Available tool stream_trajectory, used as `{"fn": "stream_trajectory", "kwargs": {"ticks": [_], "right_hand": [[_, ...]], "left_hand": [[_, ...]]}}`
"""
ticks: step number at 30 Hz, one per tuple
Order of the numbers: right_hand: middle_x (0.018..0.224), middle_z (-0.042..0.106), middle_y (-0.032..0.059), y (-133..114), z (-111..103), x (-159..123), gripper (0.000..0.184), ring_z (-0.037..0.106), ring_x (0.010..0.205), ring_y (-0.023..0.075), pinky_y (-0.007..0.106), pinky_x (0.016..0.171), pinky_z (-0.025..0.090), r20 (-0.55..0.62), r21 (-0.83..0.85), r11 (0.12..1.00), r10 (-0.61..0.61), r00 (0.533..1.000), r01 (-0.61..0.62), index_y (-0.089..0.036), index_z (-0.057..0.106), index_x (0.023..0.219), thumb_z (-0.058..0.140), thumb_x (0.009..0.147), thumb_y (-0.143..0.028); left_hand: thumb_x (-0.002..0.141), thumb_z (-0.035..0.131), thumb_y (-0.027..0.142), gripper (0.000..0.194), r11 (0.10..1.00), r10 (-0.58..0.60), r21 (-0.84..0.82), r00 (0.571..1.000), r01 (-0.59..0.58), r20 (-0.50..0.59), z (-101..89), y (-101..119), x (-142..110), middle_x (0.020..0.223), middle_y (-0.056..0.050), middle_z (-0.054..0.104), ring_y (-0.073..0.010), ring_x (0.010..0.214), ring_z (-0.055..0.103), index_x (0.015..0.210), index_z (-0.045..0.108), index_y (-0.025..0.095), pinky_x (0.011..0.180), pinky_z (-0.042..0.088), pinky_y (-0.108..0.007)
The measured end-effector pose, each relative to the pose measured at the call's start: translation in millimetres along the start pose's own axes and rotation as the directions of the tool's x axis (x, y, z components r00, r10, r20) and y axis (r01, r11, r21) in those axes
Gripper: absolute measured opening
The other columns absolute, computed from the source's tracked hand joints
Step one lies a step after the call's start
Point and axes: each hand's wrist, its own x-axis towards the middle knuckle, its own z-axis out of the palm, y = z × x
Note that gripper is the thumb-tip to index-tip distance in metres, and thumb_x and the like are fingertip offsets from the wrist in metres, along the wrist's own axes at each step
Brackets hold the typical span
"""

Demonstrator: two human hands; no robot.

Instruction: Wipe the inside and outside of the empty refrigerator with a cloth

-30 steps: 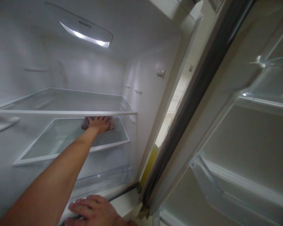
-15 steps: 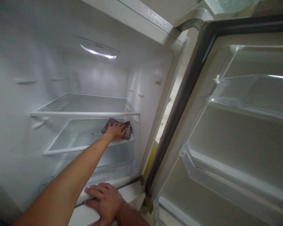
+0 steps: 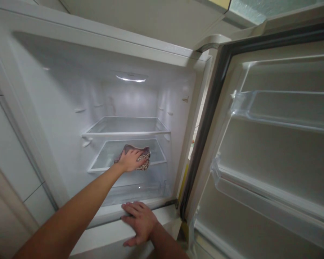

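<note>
My left hand (image 3: 131,160) reaches into the fridge and holds a folded, patterned brown-grey cloth (image 3: 144,162) down on the lower glass shelf (image 3: 102,158). The cloth lies under the palm and fingers and hangs over the shelf's front edge. Palm down, my right hand (image 3: 142,220) rests on the fridge's white bottom front edge (image 3: 105,233), its fingers spread and nothing in them.
Another glass shelf (image 3: 129,126) sits just above the cloth, and a clear drawer (image 3: 132,192) below. The open fridge door (image 3: 275,151) with clear door racks (image 3: 253,196) stands at the right. A lit lamp (image 3: 131,78) is at the ceiling.
My left hand has drawn the cloth from the shelf's right end leftward and toward its front edge. My right hand stays on the bottom edge. The view has shifted back and left.
</note>
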Motion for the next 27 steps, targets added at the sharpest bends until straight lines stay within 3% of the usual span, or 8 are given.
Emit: {"fn": "stream_trajectory", "kwargs": {"ticks": [6,12,17,22,27], "right_hand": [[0.179,0.031,0.008,3.7,8.4,1.2,0.079,0.041,0.159,0.0289,0.045,0.132,0.035,-0.023,-0.012,1.0,-0.014,1.0,0.014,-0.021,0.061,0.15,0.072,0.091,-0.073],[0.18,0.029,0.0077,4.4,13.1,0.0,0.083,0.038,0.161,0.0276,0.044,0.133,0.033,-0.054,-0.024,0.999,-0.024,0.998,0.022,-0.021,0.06,0.151,0.076,0.088,-0.073],[0.178,0.033,0.0094,3.1,10.7,-0.2,0.084,0.039,0.16,0.0273,0.043,0.134,0.031,-0.044,-0.007,1.0,-0.02,0.999,0.02,-0.018,0.06,0.15,0.078,0.088,-0.071],[0.178,0.032,0.0104,1.4,6.6,1.7,0.078,0.038,0.161,0.0276,0.043,0.133,0.032,-0.017,0.015,1.0,-0.003,1.0,0.004,-0.018,0.061,0.151,0.074,0.093,-0.068],[0.179,0.03,0.0124,0.5,3.1,1.5,0.079,0.037,0.162,0.0302,0.046,0.133,0.031,0.012,0.066,0.998,0.003,1.0,-0.004,-0.016,0.062,0.151,0.075,0.092,-0.068]], "left_hand": [[0.094,0.064,0.078,0.089,0.991,0.096,0.105,0.992,-0.087,-0.084,6.6,-30.5,-47.7,0.167,-0.013,0.056,-0.0398,0.151,0.051,0.167,0.047,0.03,0.128,0.03,-0.066],[0.094,0.068,0.074,0.081,0.985,0.11,0.151,0.981,-0.085,-0.161,14.5,-45.7,-33.6,0.157,-0.013,0.064,-0.0394,0.143,0.057,0.162,0.054,0.031,0.125,0.033,-0.062],[0.097,0.064,0.073,0.074,0.977,0.151,0.176,0.976,-0.123,-0.156,12.7,-47.8,-28.6,0.153,-0.012,0.066,-0.0379,0.137,0.06,0.157,0.059,0.03,0.122,0.038,-0.058],[0.112,0.042,0.055,0.05,0.966,0.144,0.227,0.986,-0.12,-0.089,0.3,-43.9,-25.3,0.138,-0.012,0.073,-0.0332,0.125,0.066,0.142,0.069,0.025,0.105,0.051,-0.047],[0.107,0.055,0.044,0.032,0.934,0.143,0.323,0.989,-0.151,0.048,-34.7,-64.0,-31.8,0.116,-0.014,0.078,-0.0313,0.112,0.072,0.117,0.077,0.023,0.097,0.052,-0.042]]}}
